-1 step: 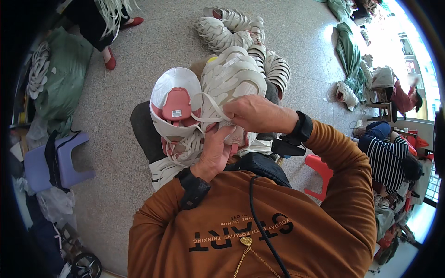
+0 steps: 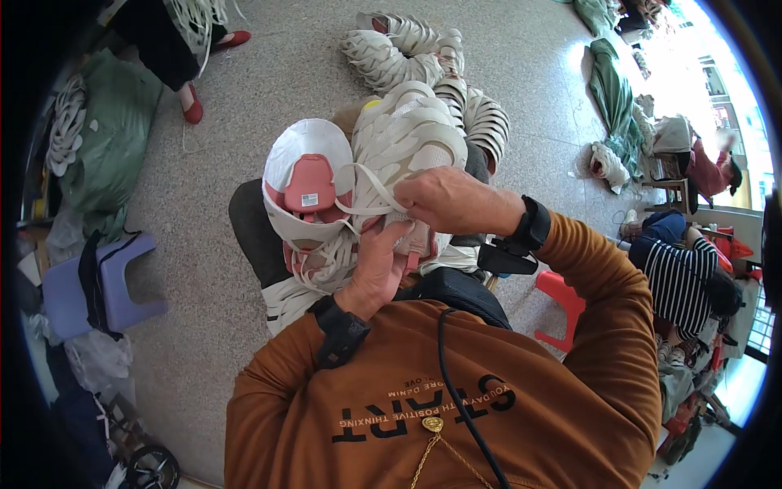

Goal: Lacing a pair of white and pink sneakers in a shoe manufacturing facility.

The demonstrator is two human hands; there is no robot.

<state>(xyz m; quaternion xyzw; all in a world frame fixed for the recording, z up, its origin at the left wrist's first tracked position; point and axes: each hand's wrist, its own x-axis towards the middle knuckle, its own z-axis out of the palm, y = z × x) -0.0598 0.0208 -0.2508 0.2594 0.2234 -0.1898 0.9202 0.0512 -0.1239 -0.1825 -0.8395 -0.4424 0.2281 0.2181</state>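
My left hand (image 2: 377,265) is closed around a white and pink shoe upper (image 2: 419,241) in my lap. Just above it, my right hand (image 2: 448,198) is pinched on a flat white shoelace (image 2: 368,181), which loops out to the left over the upper. Its fingertips are partly hidden. Left of my hands is a white, open, rounded piece (image 2: 281,155) with a pink padded shoe tongue (image 2: 310,183) inside it. A bundle of white laces (image 2: 330,265) hangs below its rim. Beyond my hands lies a pile of white shoe uppers (image 2: 407,122).
Strings of nested white uppers (image 2: 391,61) lie on the speckled floor ahead. A purple stool (image 2: 73,281) and green sacks (image 2: 114,122) stand at left. At right are a red stool (image 2: 560,310) and a seated person in stripes (image 2: 672,273). Another person's red shoe (image 2: 193,106) shows upper left.
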